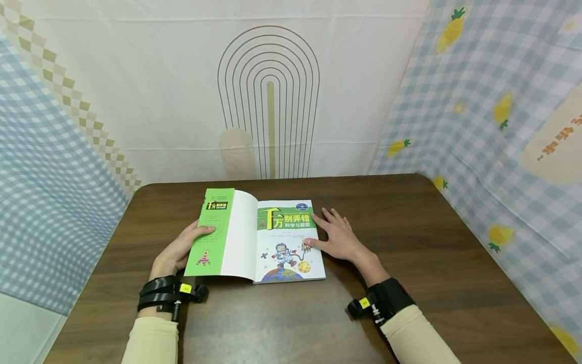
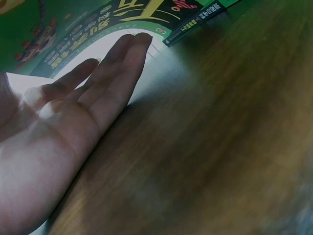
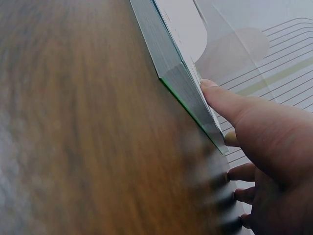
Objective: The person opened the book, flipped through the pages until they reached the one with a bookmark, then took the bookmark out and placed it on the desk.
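Note:
A book (image 1: 291, 242) lies on the table with its front cover (image 1: 241, 237) turned over to the left, raised in a curve above the wood. The title page shows an astronaut cartoon and a green title band. My left hand (image 1: 179, 247) holds the cover's green flap (image 1: 213, 253), thumb on top and fingers underneath. In the left wrist view the hand (image 2: 83, 107) is beneath the cover. My right hand (image 1: 338, 237) is spread at the book's right edge, its thumb on the page. The right wrist view shows that thumb (image 3: 225, 100) at the edge of the page block (image 3: 181, 83).
The brown wooden table (image 1: 409, 242) extends around the book. A white cloth with arch lines (image 1: 341, 101) hangs behind it. Blue checked cloths (image 1: 477, 126) hang on both sides. A black strap with a small camera (image 1: 173, 293) sits on each wrist.

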A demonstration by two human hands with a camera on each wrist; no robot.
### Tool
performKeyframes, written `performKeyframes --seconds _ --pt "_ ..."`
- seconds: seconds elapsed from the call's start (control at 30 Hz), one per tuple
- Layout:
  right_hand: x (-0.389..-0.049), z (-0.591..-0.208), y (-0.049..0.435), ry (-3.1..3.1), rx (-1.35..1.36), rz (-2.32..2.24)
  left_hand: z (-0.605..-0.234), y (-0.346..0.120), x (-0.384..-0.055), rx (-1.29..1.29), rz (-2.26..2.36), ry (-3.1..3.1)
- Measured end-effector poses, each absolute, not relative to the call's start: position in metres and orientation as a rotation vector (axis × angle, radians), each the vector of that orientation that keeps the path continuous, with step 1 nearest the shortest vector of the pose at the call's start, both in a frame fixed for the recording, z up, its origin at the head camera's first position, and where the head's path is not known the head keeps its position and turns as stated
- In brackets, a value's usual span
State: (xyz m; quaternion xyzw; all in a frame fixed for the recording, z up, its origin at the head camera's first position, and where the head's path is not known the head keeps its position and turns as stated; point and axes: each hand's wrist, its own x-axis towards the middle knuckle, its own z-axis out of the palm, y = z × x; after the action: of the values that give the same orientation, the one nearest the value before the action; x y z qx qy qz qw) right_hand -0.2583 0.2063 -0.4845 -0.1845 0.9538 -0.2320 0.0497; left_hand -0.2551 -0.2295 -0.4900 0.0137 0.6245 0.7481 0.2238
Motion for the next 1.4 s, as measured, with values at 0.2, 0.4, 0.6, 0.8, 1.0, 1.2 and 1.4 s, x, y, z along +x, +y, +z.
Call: performKeyframes --seconds 0.2,0.4,0.6,0.8,1.0,1.2,1.4 --pt "-0.2574 -0.483 0.2059 2.901 -0.56 -0.706 -0.4907 -0.2303 -0.2547 0.055 2.074 1.697" --pt "-0.2574 -0.4829 0.2054 2.898 -0.559 -0.704 -0.4916 -0.2311 -0.2543 0.065 2.074 1.702" --pt "-0.2572 -0.4839 0.2051 2.899 -0.546 -0.693 -0.4949 -0.2318 -0.2547 0.062 2.061 1.699" --pt "-0.2567 -0.4857 0.206 2.898 -0.555 -0.701 -0.496 -0.2324 -0.255 0.082 2.062 1.688" --pt "-0.2564 -0.4859 0.2063 2.899 -0.558 -0.712 -0.4949 -0.232 -0.2559 0.07 2.06 1.69" --pt "-0.2568 -0.4852 0.2062 2.902 -0.566 -0.713 -0.4936 -0.2313 -0.2558 0.051 2.059 1.701" --pt "-0.2575 -0.4846 0.2058 2.904 -0.578 -0.718 -0.4923 -0.2315 -0.2558 0.056 2.063 1.71"
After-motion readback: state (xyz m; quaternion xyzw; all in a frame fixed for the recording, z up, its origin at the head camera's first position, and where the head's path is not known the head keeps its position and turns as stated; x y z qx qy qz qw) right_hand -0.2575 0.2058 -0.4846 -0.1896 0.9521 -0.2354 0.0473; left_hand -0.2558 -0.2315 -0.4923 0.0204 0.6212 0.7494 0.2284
